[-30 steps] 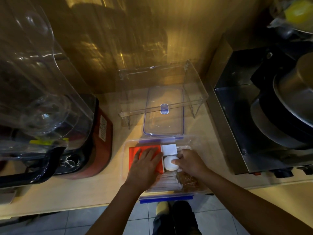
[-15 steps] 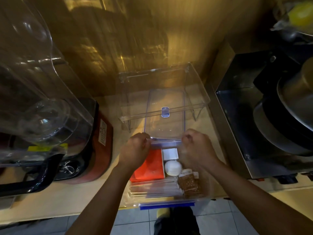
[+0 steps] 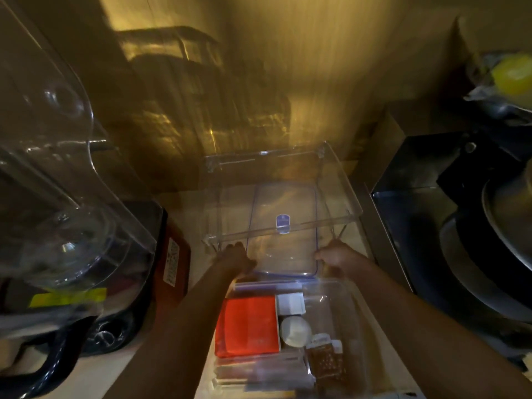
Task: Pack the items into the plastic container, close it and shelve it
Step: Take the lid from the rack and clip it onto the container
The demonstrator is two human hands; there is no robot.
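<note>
The clear plastic container [image 3: 357, 321] sits at the counter's front edge, holding an orange packet [image 3: 247, 326], a white box [image 3: 290, 303], a white round item [image 3: 295, 331], a brown packet [image 3: 325, 362] and long clear wrappers [image 3: 259, 370]. Behind it the clear blue-rimmed lid [image 3: 283, 234] lies flat under a small clear acrylic shelf [image 3: 339, 194]. My left hand [image 3: 237, 259] grips the lid's near left edge. On the near right edge, my right hand [image 3: 336, 256] is closed around it.
A blender with a clear sound cover [image 3: 57, 182] and red base [image 3: 172, 260] stands at the left. A steel appliance [image 3: 426, 231] with stacked pans [image 3: 506, 240] is at the right. The wooden wall [image 3: 259, 82] is close behind.
Both hands left the items in the container and moved back to the lid, taking hold of its near edge. The view has tilted forward.
</note>
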